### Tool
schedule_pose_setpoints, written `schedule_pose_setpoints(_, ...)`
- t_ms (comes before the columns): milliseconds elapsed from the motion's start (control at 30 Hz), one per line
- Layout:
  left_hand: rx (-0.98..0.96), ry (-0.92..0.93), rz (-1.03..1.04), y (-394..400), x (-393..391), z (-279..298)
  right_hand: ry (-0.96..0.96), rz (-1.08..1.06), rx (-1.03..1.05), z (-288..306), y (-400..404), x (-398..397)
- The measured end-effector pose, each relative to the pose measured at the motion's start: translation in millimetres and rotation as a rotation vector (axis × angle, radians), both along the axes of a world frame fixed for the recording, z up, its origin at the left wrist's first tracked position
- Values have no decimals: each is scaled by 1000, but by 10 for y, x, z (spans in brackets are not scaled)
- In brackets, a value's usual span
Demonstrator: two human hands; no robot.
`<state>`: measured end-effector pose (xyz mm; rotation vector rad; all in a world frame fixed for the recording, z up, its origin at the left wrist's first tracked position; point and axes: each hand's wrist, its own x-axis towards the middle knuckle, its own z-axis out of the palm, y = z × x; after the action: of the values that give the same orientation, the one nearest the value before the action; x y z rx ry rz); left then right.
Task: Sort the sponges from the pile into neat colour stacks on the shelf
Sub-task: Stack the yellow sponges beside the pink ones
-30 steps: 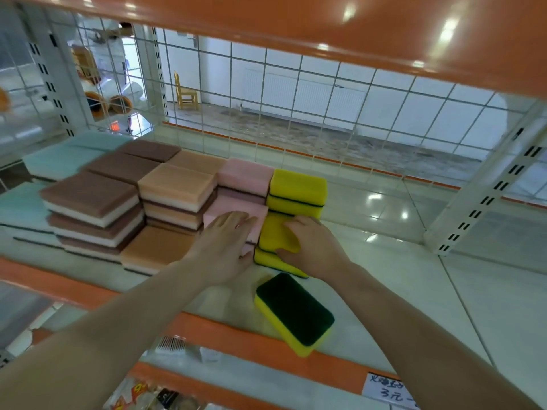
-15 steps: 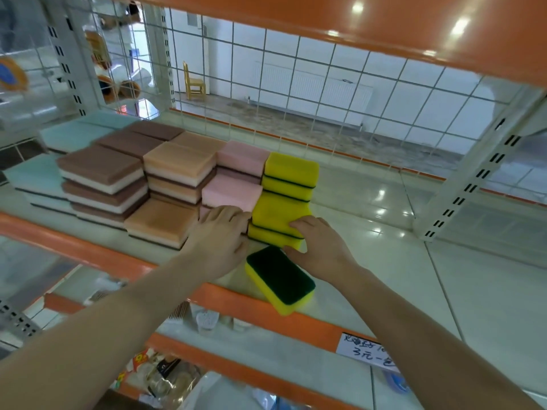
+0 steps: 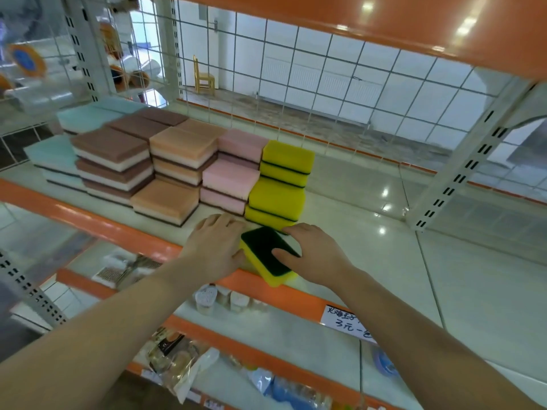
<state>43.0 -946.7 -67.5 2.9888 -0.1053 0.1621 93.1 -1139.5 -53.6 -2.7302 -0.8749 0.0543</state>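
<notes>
A loose yellow sponge (image 3: 268, 255) lies green scouring side up at the shelf's front edge. My right hand (image 3: 315, 254) grips it from the right, thumb on the green top. My left hand (image 3: 214, 247) presses against its left side, fingers flat on the shelf. Behind it stand two yellow stacks (image 3: 281, 184), then pink stacks (image 3: 231, 179), peach stacks (image 3: 177, 161), brown stacks (image 3: 112, 155) and teal sponges (image 3: 53, 155) further left.
The white shelf board (image 3: 384, 232) has an orange front lip (image 3: 88, 220) with a handwritten price label (image 3: 346, 322). A wire grid (image 3: 325, 69) closes the back; a slotted post (image 3: 461, 170) stands right. Lower shelves hold packaged goods (image 3: 177, 359).
Both hands have drawn back from the front yellow and pink stacks to the loose sponge at the shelf edge. My right hand now holds it. The camera has pulled back.
</notes>
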Motion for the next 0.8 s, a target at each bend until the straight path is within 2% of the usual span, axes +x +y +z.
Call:
schedule_pose_setpoints(233,1,-3,3,5,-165,-32,21,20,-38,-61,11,-145)
schedule_pose_setpoints(500,-29,37,-104,99,-163,-7,99,-7,-39,-59,41,-148)
schedule_pose_setpoints(800,22,-47,-188,196,-14,109,60,10,174,174,-8,-132)
